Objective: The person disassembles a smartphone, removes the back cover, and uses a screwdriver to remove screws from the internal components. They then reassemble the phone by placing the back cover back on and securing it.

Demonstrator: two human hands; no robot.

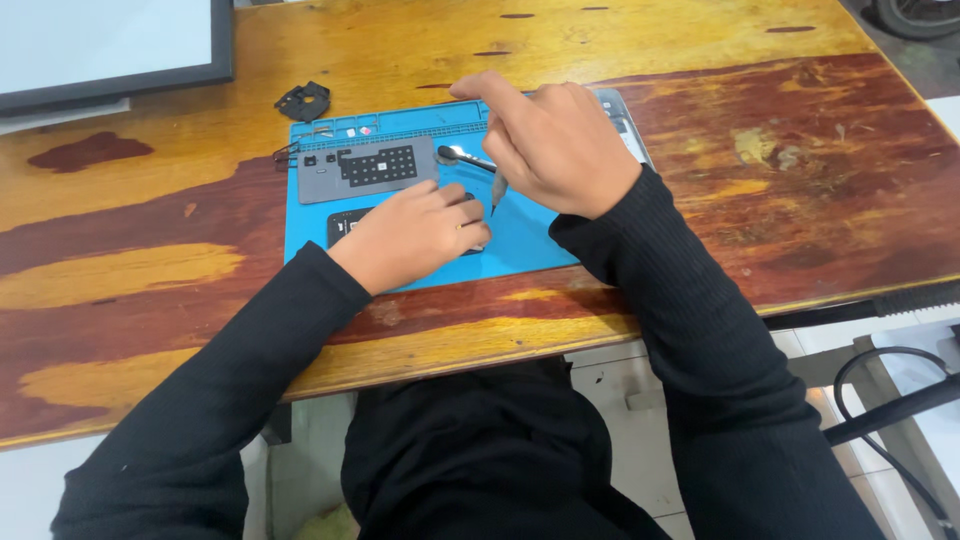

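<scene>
Resting on the blue work mat (520,240), my left hand (415,235) lay palm down, fingers curled over a small dark device (345,225) whose left end showed beyond my knuckles. My right hand (555,145) hovered just above and to the right, its fingers closed round a slim screwdriver (497,190) whose tip pointed down toward the mat beside my left hand. A grey magnetic pad (365,168) lay at the mat's upper left; a small black part (303,100) sat on the wooden table (780,200) beyond it.
</scene>
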